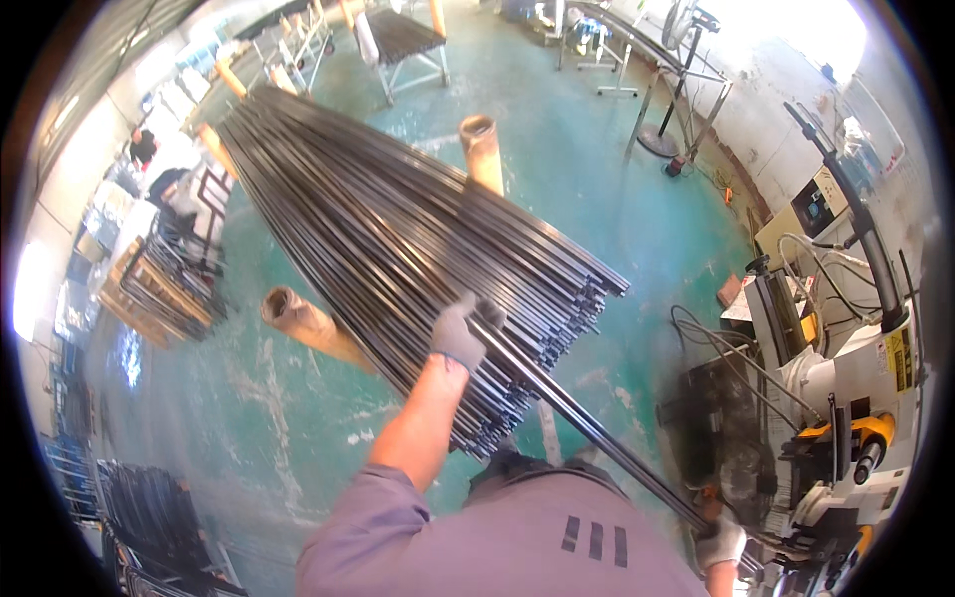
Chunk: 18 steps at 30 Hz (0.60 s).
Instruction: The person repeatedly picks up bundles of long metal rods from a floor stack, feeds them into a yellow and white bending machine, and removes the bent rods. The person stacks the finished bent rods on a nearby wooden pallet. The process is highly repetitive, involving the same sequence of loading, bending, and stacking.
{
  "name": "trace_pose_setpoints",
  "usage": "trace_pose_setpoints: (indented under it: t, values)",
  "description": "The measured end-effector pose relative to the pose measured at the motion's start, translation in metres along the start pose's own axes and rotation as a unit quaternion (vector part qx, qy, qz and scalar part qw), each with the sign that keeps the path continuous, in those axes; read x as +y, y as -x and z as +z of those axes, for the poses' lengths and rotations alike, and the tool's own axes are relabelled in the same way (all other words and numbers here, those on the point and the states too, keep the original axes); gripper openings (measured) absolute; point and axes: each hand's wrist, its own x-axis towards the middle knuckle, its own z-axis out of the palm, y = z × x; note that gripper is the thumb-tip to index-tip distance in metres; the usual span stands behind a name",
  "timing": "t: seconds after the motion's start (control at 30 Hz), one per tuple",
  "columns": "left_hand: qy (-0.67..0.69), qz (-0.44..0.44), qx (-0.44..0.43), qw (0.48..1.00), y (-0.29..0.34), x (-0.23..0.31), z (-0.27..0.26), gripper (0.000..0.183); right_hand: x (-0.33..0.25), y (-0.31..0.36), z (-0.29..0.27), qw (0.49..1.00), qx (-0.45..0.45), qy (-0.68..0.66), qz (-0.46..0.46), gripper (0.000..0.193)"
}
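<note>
A glossy blue-green painted floor (269, 408), scuffed with pale streaks and worn patches, spreads through the workshop. Along the right rises a whitish, stained wall (751, 109), its upper part lost in a blown-out white glare (831, 40). In front of it stand a long, narrow metal-framed table (647, 42) and a pedestal fan (679, 24) with a round base. At the top, a white-legged metal stand (387, 88) rests on the floor. Another bright patch of light (26, 289) glows at the far left, and shiny reflections gleam on the floor below.
</note>
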Motion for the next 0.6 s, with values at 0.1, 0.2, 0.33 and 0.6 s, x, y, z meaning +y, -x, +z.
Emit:
trace_pose_setpoints:
  t: [0.1, 0.2, 0.33, 0.6]
  values:
    - [-0.010, 0.041, 0.032, 0.999, 0.025, -0.020, 0.020, 0.013, -0.012, -0.009, 0.051, 0.989, 0.145, -0.004, 0.016, 0.012]
    - [-0.020, -0.022, 0.014, 0.999, 0.052, -0.052, 0.029, 0.013, 0.038, 0.005, 0.090, 0.986, 0.165, -0.013, 0.014, 0.012]
    - [-0.073, -0.054, -0.060, 0.994, 0.111, -0.107, 0.087, 0.016, 0.115, 0.029, 0.095, 0.987, 0.139, -0.025, 0.074, 0.013]
    - [-0.024, -0.058, -0.351, 0.934, 0.114, -0.091, 0.177, 0.006, 0.263, 0.074, 0.112, 0.794, 0.037, 0.019, 0.607, 0.031]
